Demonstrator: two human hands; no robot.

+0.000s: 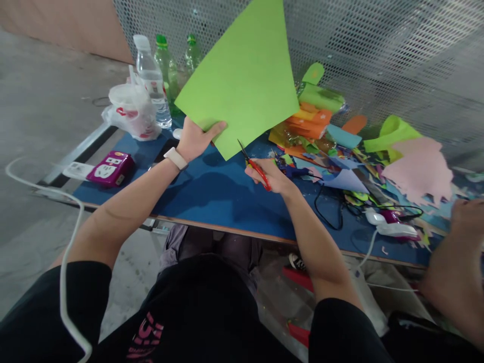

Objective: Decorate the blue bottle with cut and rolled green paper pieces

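Observation:
My left hand (198, 137) grips a large sheet of green paper (249, 75) near its lower left edge, thumb on the front face and fingers hidden behind. The sheet is held up above the blue table (212, 196), tilted with one corner pointing down. In my right hand (273, 174) is a pair of scissors (260, 172) with red handles and dark blades. The blade tips lie at the sheet's lower edge, just right of the bottom corner. Whether the blades are parted around the paper is hard to see.
At the left stand a bagged cup (132, 111), a water bottle (151, 80), green bottles (166, 65) and a purple power socket (111, 169). Paper scraps (348, 176), pink paper (416, 164) and cables crowd the right. Another person's arm (459, 262) rests at the right edge. Perforated metal (378, 50) backs the table.

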